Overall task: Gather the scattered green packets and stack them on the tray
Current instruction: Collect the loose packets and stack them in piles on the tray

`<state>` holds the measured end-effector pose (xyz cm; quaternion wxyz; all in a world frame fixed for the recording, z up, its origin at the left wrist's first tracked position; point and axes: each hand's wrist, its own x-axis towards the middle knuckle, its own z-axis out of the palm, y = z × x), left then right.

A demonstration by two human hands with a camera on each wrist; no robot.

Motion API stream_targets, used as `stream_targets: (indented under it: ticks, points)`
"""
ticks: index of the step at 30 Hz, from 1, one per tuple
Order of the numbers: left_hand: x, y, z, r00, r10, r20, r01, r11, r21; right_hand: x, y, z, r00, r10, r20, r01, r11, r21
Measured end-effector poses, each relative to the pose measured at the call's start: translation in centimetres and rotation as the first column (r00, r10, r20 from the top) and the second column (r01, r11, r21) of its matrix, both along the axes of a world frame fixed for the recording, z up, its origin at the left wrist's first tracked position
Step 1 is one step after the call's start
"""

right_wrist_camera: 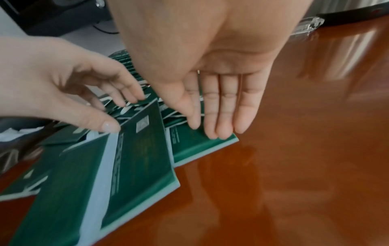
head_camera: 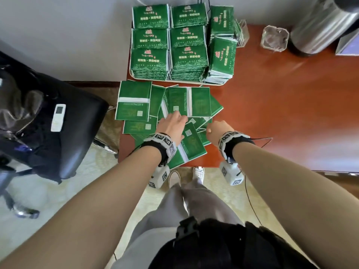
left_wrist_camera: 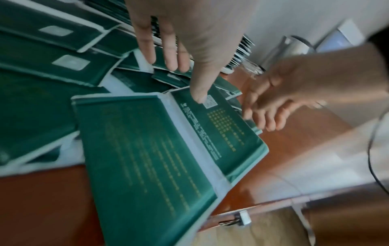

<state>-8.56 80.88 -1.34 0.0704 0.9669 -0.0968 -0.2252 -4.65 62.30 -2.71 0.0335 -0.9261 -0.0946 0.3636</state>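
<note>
Flatly, both hands on glossy rectangular green packets (head_camera: 191,141), polished table (head_camera: 272,105)

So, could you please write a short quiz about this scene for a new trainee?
1. True or false: the tray already carries stacks of packets.
2. Which hand has straight fingers resting on a loose packet's edge: A) left hand, B) right hand?
3. Fill in: the loose packets lie on the ___ side of the tray, nearer or farther from the person.

Key: 1 true; 2 B; 3 nearer.
</note>
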Motion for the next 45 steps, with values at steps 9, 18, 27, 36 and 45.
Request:
stream_targets:
  ticks: [9,18,27,36,45]
  points:
    - [4.4,-3.1,-0.6,0.890,-0.431,-0.148,0.453,0.874,0.175,6.4,1.5,-0.6,0.861,-0.494,0.122,0.448,0.850,0.278]
    - [6.5,-2.0,-2.0,0.876,-0.379,-0.298,0.429,0.895,0.121,8.6,3.0,-3.6,0.841,-0.536,0.071,0.520,0.838,0.167]
    - [6.6,-1.7,-2.7,0.897,-0.346,-0.274,0.375,0.925,0.057,8.6,2.4,-5.1,0.868,-0.486,0.103,0.464,0.867,0.181]
    - [5.3,-2.4,-2.3,0.974,-0.148,-0.172,0.148,0.989,-0.013,7.7,-0.7,-1.6,0.804,-0.594,0.027,0.555,0.766,0.325]
    - [4.5,-5.0,-0.2,0.976,0.053,-0.211,-0.078,0.991,-0.112,1.5,-13.6,0.3,0.679,-0.730,0.080,0.706,0.679,0.198]
